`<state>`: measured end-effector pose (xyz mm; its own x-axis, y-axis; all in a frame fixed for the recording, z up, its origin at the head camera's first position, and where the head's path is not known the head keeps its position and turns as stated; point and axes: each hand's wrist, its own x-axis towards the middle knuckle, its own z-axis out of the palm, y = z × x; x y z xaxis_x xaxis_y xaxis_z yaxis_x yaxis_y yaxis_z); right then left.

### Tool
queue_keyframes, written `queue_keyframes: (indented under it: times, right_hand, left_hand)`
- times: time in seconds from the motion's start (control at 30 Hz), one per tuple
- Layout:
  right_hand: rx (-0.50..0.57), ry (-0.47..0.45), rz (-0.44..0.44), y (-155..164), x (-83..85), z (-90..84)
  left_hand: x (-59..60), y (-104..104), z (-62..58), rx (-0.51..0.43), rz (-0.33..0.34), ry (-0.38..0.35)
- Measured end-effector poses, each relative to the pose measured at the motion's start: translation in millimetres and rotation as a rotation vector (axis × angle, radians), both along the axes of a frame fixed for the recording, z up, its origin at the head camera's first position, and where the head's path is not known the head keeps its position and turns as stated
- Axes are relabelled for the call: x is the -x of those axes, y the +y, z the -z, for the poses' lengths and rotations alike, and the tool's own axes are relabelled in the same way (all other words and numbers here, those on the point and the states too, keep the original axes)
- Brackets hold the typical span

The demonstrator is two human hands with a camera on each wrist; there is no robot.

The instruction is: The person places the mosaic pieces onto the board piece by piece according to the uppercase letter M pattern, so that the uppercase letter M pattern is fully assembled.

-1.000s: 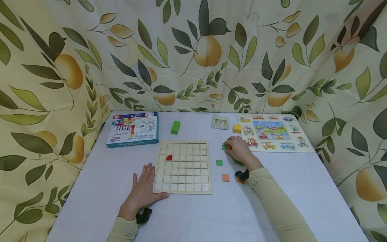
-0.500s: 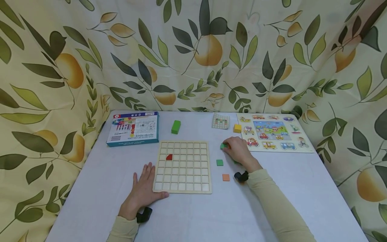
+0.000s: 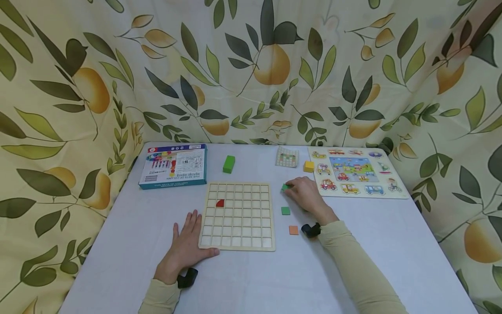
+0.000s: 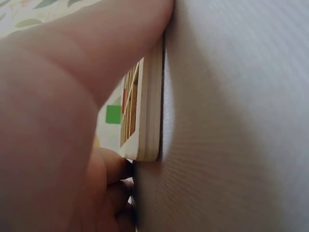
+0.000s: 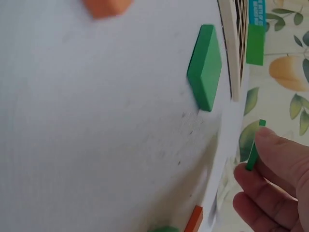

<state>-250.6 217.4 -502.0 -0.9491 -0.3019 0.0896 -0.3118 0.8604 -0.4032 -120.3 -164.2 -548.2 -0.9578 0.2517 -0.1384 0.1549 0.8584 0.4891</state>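
A wooden grid board [image 3: 237, 249] lies flat on the table, with one red curved tile [image 3: 220, 203] in a cell near its upper left. My left hand [image 3: 186, 248] rests at the board's lower left corner, fingers spread along its left side and thumb along the bottom edge. To the right of the board, my right hand [image 3: 307, 196] pinches a small green tile [image 5: 256, 147] between thumb and fingers, over the table. Nearer to me lie a green square tile [image 3: 285, 211] and an orange square tile [image 3: 293, 230].
A boxed game [image 3: 172, 166] lies at the back left, beside a green block stack [image 3: 229, 164]. Further right are a small pattern card [image 3: 286, 157], a yellow block stack [image 3: 309, 166] and a picture puzzle board [image 3: 376, 185]. Below the right hand shows another orange piece [image 5: 194, 220].
My right hand has moved slightly left toward the board with the green tile between its fingers. The left hand has stayed at the board's corner.
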Motion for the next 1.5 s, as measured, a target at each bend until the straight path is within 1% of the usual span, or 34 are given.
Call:
queue_keyframes:
  times: [0.13, 0.33, 0.6, 0.8, 1.1, 1.23, 1.3, 1.5]
  right_hand:
    - [0.017, 0.007, -0.018, -7.4, -1.1, -0.8]
    - [0.058, -0.03, -0.028, -17.4, -3.4, -1.8]
    - [0.06, -0.004, -0.07, -29.0, -2.4, 1.4]
    - [0.077, -0.001, -0.104, -43.4, -2.1, -1.9]
    - [0.101, -0.056, -0.146, -70.0, -6.2, -4.8]
    - [0.091, -0.088, -0.171, -83.3, -6.8, -5.0]
    - [0.073, -0.09, -0.193, -89.6, -6.9, -4.6]
    - [0.032, -0.051, -0.279, -108.3, -7.3, -2.8]
  left_hand:
    - [0.0, -0.2, -0.4, -0.006, 0.002, 0.001]
    - [0.0, -0.2, -0.3, -0.008, 0.0, 0.005]
    - [0.3, 0.1, 1.1, 0.002, -0.005, 0.003]
    - [1.2, -0.1, 1.4, 0.004, -0.006, -0.002]
    - [1.1, -0.2, 1.2, -0.003, -0.002, -0.002]
    - [1.1, -0.2, 0.8, -0.005, -0.005, 0.001]
    - [1.0, -0.4, 0.7, -0.008, -0.004, 0.007]
    - [0.3, -0.7, 0.2, -0.012, -0.004, 0.006]
